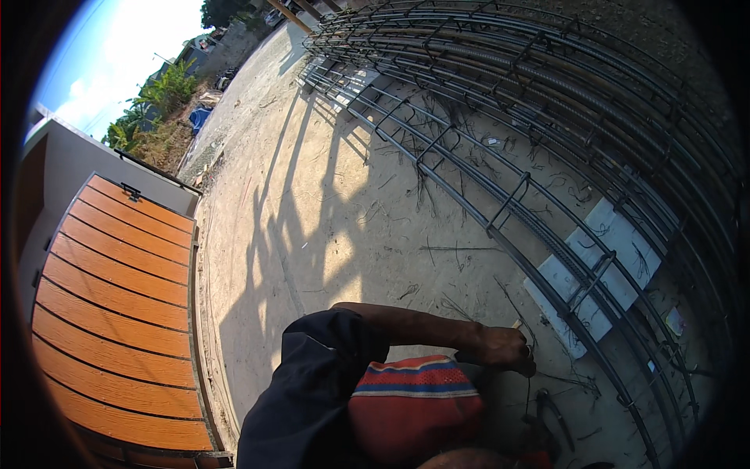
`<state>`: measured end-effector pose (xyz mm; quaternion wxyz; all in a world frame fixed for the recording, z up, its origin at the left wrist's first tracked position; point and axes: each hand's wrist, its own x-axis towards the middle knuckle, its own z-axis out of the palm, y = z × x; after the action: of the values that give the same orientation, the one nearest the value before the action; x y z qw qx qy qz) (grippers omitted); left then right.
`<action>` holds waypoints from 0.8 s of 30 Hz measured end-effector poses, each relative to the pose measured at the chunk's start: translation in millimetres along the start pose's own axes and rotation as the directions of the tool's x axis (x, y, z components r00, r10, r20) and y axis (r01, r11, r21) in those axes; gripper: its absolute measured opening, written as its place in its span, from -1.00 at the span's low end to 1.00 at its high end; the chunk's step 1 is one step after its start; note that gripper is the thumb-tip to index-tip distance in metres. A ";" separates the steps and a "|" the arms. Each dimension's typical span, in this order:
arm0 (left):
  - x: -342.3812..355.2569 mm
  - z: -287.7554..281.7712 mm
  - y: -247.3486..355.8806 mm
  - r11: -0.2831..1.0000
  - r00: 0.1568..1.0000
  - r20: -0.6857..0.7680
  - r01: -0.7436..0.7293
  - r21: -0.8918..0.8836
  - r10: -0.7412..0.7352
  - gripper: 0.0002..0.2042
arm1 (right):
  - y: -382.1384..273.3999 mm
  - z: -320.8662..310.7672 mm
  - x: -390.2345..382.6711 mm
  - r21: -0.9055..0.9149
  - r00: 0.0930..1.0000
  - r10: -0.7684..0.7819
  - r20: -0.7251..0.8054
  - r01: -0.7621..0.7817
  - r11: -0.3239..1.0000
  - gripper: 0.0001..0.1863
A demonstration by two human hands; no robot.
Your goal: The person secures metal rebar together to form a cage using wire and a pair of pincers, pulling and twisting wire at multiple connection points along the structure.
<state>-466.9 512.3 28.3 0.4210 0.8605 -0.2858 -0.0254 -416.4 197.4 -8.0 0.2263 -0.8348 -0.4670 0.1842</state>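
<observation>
My left hand (506,349) reaches out low over the ground, its fingers closed on a thin dark wire (528,391) that hangs down from them. Just below the hand, in shade, is a dark tool with two curved arms (556,420), which looks like pincers. At the lower edge shows a patch of bare skin (461,459), too cut off to tell whether it is arm or knee. My right hand cannot be made out. To the right of my left hand lies a long cage of steel reinforcing bars (500,205) with square stirrups.
More bar cages (547,62) are stacked at the right. A pale board (598,246) lies under the nearest bars. Loose wire scraps (453,248) litter the concrete ground (375,273). An orange slatted gate (117,305) stands at the left. Red cloth with a striped band (418,406) covers my lap.
</observation>
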 end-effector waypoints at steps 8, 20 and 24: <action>-5.5 47.9 9.4 0.891 0.980 0.183 -0.146 0.429 0.073 -0.55 | 6.2 6.9 -5.1 -0.013 1.000 -0.002 -0.026 0.002 1.000 -0.70; -0.4 24.7 4.1 0.892 0.967 0.155 -0.248 0.379 0.203 -0.81 | 14.8 11.7 -12.5 -0.058 1.000 -0.011 -0.007 0.011 0.998 -0.65; 3.5 21.3 -0.6 0.938 0.969 0.108 -0.241 0.248 0.221 -0.85 | 16.0 13.1 -14.7 -0.077 1.000 -0.010 -0.001 0.010 0.997 -0.63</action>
<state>-469.8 495.7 14.8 0.2933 0.8670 -0.4019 0.0282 -419.4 180.1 -26.2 0.1953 -0.8405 -0.4778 0.1645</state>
